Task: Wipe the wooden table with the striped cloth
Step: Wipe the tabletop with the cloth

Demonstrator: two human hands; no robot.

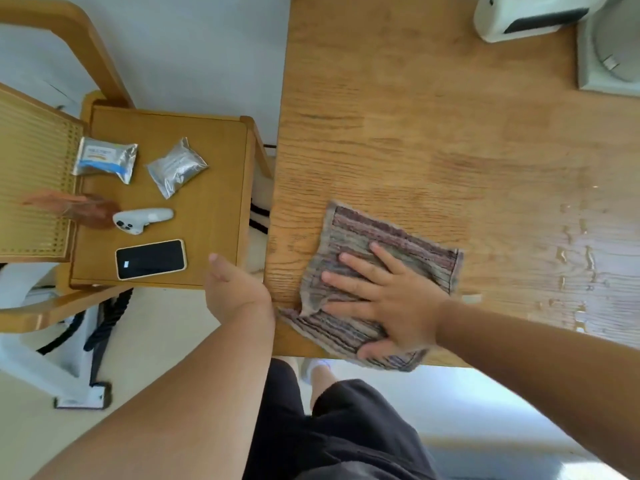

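The striped cloth [377, 247], grey with reddish-brown bands, lies rumpled on the near left corner of the wooden table [433, 126]. My right hand [384, 299] presses flat on it with fingers spread and straight, pointing left. One cloth corner hangs slightly past the table's near edge. My left hand [235, 289] is at the table's left edge, beside the cloth; its thumb points up and its fingers are hidden below the edge. Wet streaks and droplets [575, 258] shine on the tabletop to the right of the cloth.
A white appliance [526, 15] and a grey stand base [609, 57] sit at the table's far right. Left of the table is a wooden chair seat [214, 188] with two foil packets [104, 159], a white controller [143, 220] and a black phone [150, 259].
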